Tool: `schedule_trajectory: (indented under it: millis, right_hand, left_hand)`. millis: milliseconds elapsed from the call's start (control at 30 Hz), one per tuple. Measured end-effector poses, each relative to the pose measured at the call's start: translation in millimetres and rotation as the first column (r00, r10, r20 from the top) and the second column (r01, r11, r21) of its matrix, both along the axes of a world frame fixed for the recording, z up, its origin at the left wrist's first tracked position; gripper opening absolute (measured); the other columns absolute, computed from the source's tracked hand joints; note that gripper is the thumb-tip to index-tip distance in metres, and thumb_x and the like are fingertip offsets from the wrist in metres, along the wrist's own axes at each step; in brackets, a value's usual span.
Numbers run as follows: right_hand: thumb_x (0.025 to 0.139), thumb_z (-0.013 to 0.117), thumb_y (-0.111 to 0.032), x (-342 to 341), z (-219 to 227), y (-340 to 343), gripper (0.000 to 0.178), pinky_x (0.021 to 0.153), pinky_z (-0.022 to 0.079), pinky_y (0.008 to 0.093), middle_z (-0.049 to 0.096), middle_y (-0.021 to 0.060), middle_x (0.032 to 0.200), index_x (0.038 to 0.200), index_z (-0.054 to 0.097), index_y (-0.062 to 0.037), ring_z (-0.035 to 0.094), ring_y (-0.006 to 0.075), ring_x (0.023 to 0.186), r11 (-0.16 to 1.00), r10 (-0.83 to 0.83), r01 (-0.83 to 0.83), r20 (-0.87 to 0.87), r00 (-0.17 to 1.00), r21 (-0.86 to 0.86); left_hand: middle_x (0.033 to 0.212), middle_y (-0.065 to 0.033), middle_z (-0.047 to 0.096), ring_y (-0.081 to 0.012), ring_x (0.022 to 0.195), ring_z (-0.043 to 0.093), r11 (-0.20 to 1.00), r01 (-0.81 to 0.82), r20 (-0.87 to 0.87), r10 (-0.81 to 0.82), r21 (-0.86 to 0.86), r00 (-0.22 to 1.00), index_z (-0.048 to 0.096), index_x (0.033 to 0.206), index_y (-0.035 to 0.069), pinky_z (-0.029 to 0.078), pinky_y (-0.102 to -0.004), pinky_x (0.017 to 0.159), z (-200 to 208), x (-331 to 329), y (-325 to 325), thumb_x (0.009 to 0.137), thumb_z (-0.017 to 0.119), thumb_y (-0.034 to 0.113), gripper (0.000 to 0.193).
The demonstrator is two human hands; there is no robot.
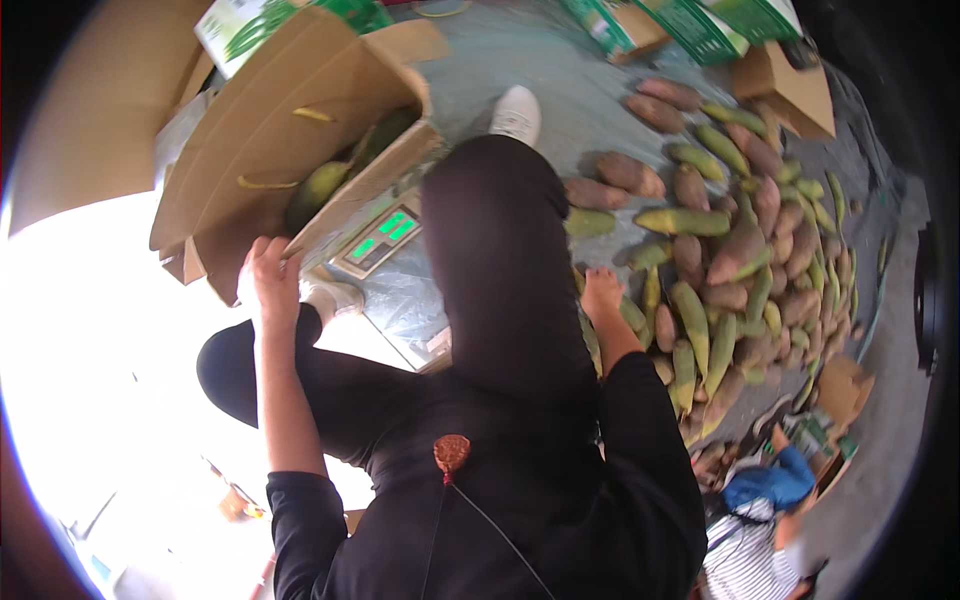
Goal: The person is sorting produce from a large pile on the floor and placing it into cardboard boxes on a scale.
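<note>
My left hand pinches the near edge of an open cardboard box, which stands tilted on a scale. Inside the box lie a few green radishes, partly in shadow. The scale's display glows green beside the box. On the other side of my raised knee, my right hand is at the near left edge of a pile of green and dull purple radishes. Its fingers look curled in; what they hold, if anything, is hidden.
Green printed cartons and a brown box stand at the back. A co-worker in a striped top is at the lower right by another carton. Plastic sheeting covers the floor. Glare washes out the left side.
</note>
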State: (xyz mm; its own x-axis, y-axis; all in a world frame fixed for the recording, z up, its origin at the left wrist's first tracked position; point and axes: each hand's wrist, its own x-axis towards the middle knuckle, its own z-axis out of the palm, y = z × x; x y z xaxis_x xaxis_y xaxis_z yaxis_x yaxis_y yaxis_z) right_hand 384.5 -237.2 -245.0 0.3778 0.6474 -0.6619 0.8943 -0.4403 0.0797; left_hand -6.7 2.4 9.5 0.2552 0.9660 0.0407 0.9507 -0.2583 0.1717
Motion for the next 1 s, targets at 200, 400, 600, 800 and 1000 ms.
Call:
schedule_trajectory:
  millis: [200, 400, 600, 800, 1000]
  right_hand:
    - [0.081, 0.058, -0.019, 5, -24, -12, 0.032, 0.087, 0.04, 0.0513, 0.054, 0.0065, 0.115, 0.112, 0.053, -0.0144, 0.05, 0.0258, 0.112, 0.999, -0.045, 0.046, -0.056, 0.997, 0.02]
    - [0.072, 0.071, -0.012, 94, -58, -50, 0.052, 0.089, 0.042, 0.0429, 0.055, 0.0103, 0.115, 0.118, 0.048, -0.0066, 0.053, 0.0306, 0.107, 0.709, -0.316, 0.559, -0.515, 0.797, 0.43]
    - [0.081, 0.06, 0.003, 65, 134, 88, 0.041, 0.091, 0.039, 0.0293, 0.052, 0.007, 0.114, 0.119, 0.045, 0.0001, 0.05, 0.0173, 0.104, 0.441, -0.024, 0.713, -0.787, 0.617, 0.545]
    - [0.083, 0.058, 0.004, 4, 311, 198, 0.046, 0.095, 0.041, 0.0323, 0.052, 0.0113, 0.12, 0.126, 0.04, 0.0015, 0.051, 0.0187, 0.109, 0.313, 0.401, 0.684, -0.744, 0.534, 0.659]
    - [0.078, 0.064, 0.001, -79, 372, 273, 0.045, 0.085, 0.047, 0.0293, 0.059, 0.0062, 0.107, 0.12, 0.048, -0.0007, 0.057, 0.0147, 0.096, 0.423, 0.716, 0.703, -0.687, 0.129, 0.572]
  left_hand:
    - [0.077, -0.006, 0.053, -0.0258, 0.081, 0.056, 1.0, -0.029, -0.098, 0.029, 0.001, 0.995, 0.062, 0.078, 0.01, 0.042, -0.0393, 0.07, 12, 0, -5, 0.071, 0.067, 0.017, 0.011]
    - [0.075, -0.0034, 0.052, -0.0228, 0.08, 0.057, 0.999, -0.011, -0.061, 0.013, 0.034, 0.998, 0.061, 0.075, 0.012, 0.042, -0.0375, 0.068, 2, 16, 2, 0.071, 0.067, 0.017, 0.009]
    - [0.076, -0.0029, 0.052, -0.0219, 0.079, 0.057, 0.999, -0.038, -0.1, 0.042, 0.036, 0.994, 0.06, 0.074, 0.013, 0.042, -0.0368, 0.067, 12, 2, -4, 0.07, 0.066, 0.016, 0.008]
    - [0.076, -0.0039, 0.052, -0.023, 0.081, 0.056, 0.999, -0.029, -0.106, 0.033, 0.031, 0.994, 0.06, 0.075, 0.013, 0.041, -0.0379, 0.068, 8, 4, -1, 0.072, 0.064, 0.017, 0.006]
    - [0.082, -0.006, 0.054, -0.0261, 0.086, 0.056, 0.998, -0.063, -0.184, 0.057, -0.025, 0.981, 0.059, 0.077, 0.012, 0.042, -0.0402, 0.072, 9, 3, 1, 0.072, 0.064, 0.018, 0.01]
